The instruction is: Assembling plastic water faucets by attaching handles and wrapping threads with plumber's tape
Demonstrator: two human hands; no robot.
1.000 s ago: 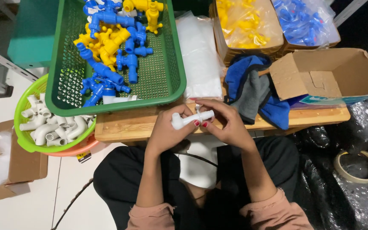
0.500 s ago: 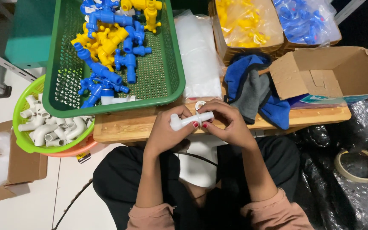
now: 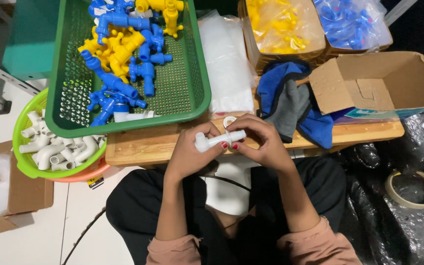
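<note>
View: top-down from the person's head, over lap & a low wooden table (image 3: 153, 147).
Left hand (image 3: 190, 154): closed around the thicker end of a white plastic tap (image 3: 219, 140), fingers curled under it.
Right hand (image 3: 261, 142): closed on the tap's other end, red-painted nails showing at the fingertips (image 3: 233, 145).
Tap: held level between both hands, just above the table's near edge, in front of the person's body.
White ring (image 3: 229, 121): small, lies on the table right behind the hands.
Green basket (image 3: 192, 73): on the table, far left; holds blue taps (image 3: 116, 86) & yellow taps (image 3: 111, 46) in a loose heap, plus a white piece near its front wall.
Round green tub (image 3: 30, 169): left of the table, lower down, full of white pipe elbows (image 3: 57, 152).
Clear bags (image 3: 229, 64): flat stack beside the basket, to its right.
Blue & grey cloth (image 3: 290, 103): right of the hands, draped over the table edge.
Open cardboard box (image 3: 384, 81): far right on the table.
Back boxes: one w/ bagged yellow parts (image 3: 280, 24), one w/ bagged blue parts (image 3: 349, 19).
Tape roll (image 3: 413, 189): on black plastic sheeting, right of the person's leg.
</note>
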